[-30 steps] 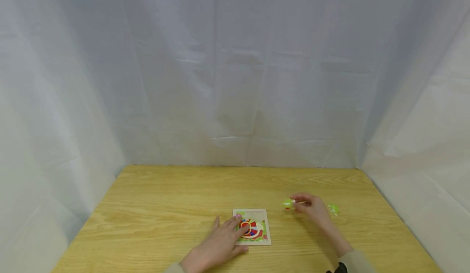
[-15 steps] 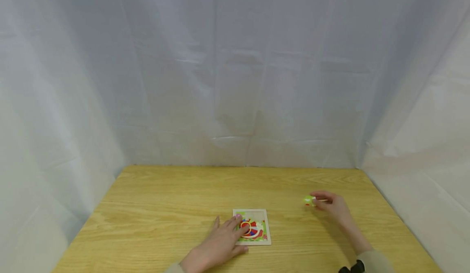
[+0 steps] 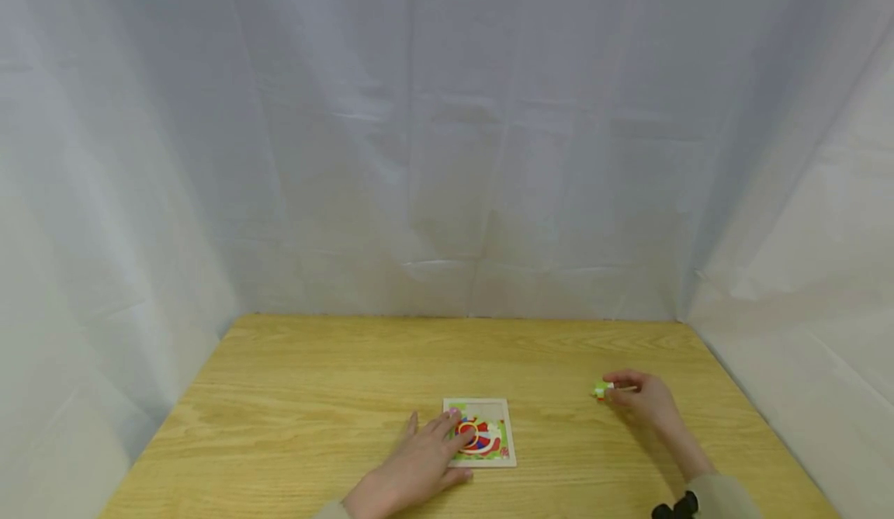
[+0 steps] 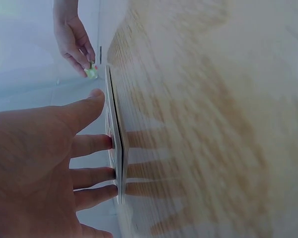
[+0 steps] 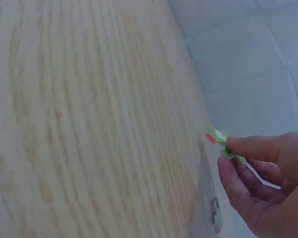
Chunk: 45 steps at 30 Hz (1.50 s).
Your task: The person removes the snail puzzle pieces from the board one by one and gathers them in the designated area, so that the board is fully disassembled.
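Observation:
My left hand (image 3: 419, 463) lies with fingers spread on a square, wood-framed jigsaw puzzle (image 3: 512, 443). Its fingertips press the printed surface, partly hiding a red, blue and green picture, while a strip near the far rim shows bare wood. In the left wrist view, the fingers (image 4: 92, 177) reach over the frame's edge. To the right, my right hand (image 3: 649, 403) pinches a green, white and red puzzle piece (image 3: 601, 389) between thumb and fingers, held above the table. The right wrist view shows this piece (image 5: 222, 140) tilted in the fingertips.
Another puzzle piece (image 5: 216, 214) lies on the table below my right hand in the right wrist view; in the head view the hand hides it. The wooden table (image 3: 335, 379) is bordered by pale plastic sheeting (image 3: 447, 193) at the back and both sides.
My right hand has moved to the right with the puzzle piece, covering the loose piece seen on the table one second ago. My left hand stays in place on the puzzle.

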{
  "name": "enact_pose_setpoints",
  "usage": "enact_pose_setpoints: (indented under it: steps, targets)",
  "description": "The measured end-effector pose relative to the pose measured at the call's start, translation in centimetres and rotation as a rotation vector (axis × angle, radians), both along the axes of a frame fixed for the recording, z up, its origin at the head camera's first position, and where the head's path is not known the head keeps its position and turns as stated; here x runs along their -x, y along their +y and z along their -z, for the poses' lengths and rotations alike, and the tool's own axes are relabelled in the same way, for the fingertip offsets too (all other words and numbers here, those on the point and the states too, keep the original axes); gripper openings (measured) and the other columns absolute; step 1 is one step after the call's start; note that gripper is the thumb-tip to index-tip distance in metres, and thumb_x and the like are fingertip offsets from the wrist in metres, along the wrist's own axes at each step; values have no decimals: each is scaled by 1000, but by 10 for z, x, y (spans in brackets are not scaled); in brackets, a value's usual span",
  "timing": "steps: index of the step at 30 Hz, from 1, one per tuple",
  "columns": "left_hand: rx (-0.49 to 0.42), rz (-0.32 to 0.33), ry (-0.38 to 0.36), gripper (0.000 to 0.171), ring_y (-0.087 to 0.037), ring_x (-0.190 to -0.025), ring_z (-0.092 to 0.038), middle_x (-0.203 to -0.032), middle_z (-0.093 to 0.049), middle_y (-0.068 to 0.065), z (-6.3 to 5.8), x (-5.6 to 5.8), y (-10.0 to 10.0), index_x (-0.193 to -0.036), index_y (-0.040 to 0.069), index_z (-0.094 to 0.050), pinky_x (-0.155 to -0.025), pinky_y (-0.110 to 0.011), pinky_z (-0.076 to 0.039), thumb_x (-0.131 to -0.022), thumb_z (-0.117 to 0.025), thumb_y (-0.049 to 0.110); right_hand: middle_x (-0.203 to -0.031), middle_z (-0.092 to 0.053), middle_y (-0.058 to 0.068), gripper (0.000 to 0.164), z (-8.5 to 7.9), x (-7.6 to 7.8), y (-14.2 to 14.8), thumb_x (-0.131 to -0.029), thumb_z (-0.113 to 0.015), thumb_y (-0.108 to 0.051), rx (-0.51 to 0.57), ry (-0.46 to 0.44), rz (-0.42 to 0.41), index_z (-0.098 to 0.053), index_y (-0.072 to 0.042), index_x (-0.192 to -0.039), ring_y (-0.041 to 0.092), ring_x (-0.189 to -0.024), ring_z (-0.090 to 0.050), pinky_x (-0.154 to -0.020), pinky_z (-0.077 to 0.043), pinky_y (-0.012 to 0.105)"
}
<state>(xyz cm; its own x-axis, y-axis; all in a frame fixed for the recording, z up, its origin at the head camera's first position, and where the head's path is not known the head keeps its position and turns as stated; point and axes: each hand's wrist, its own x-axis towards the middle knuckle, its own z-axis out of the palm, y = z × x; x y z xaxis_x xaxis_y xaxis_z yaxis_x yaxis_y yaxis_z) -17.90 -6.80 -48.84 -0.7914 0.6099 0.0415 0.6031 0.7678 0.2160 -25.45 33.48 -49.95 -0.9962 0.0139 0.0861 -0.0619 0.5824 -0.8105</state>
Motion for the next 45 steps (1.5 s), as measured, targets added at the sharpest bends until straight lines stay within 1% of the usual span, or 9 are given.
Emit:
enact_pose_setpoints:
  steps: [3,7,12,15,20,29,34,39,45]
  targets:
    - [-1,1,-1,60,-34,-143,-43,-156,-44,-15,0,0,0,-146,17,-56,-109,-71,-33,-96,-62,51,-96,-75,18,27,6,3,2,-86,-76,-2,-37,-10,-1,-71,10,-109,9,-74,-66,-59,-51,23]
    - [-1,2,-11,61,-34,-143,-43,-156,-44,-15,1,1,0,-146,17,-56,-109,-71,-32,-96,-61,51,-93,-74,14,25,9,5,1,-84,-78,-3,-85,-20,17,-72,8,-106,12,-75,-66,-57,-50,23]
    - [1,2,-16,61,-34,-143,-43,-156,-44,-14,1,1,0,-147,17,-55,-109,-71,-33,-96,-61,52,-92,-74,13,22,5,6,-3,-85,-79,-5,-153,-40,33,-74,5,-103,15,-77,-67,-59,-50,23]
    - [4,2,-15,62,-34,-143,-42,-156,-44,-14,1,0,0,-147,18,-55,-109,-71,-33,-96,-61,52,-91,-74,12,20,2,5,-6,-85,-78,-5,-180,-41,23,-74,5,-102,16,-78,-68,-60,-52,23]
    - [3,2,-6,61,-34,-143,-42,-156,-44,-15,0,0,1,-146,17,-56,-109,-71,-33,-96,-61,52,-91,-74,12,20,-1,3,-8,-86,-76,-6,-205,-54,13,-75,5,-103,20,-78,-69,-62,-54,27]
    - [14,4,11,61,-34,-143,-43,-156,-44,-15,-2,1,1,-146,17,-56,-109,-71,-33,-96,-61,52,-94,-73,12,21,-2,3,-10,-89,-76,-10,-232,-72,12,-75,3,-105,20,-80,-68,-62,-53,28]
    - [26,4,11,61,-33,-143,-43,-156,-44,-15,-2,0,2,-146,18,-56,-109,-70,-34,-96,-61,52,-96,-74,15,19,-2,2,-8,-91,-73,-10,-239,-44,16,-75,2,-105,24,-81,-69,-64,-54,30]
    - [20,-4,-2,61,-33,-144,-42,-157,-44,-14,-2,-1,2,-146,17,-56,-110,-70,-32,-96,-61,52,-104,-73,18,20,-5,0,-5,-99,-66,-15,-249,47,42,-74,0,-109,29,-89,-70,-66,-55,29]
    - [10,-10,2,61,-34,-143,-42,-156,-44,-15,-2,-1,0,-145,17,-57,-110,-70,-33,-96,-61,52,-107,-72,20,27,-15,-2,-7,-102,-63,-19,-163,93,30,-72,2,-116,27,-84,-71,-62,-55,25]
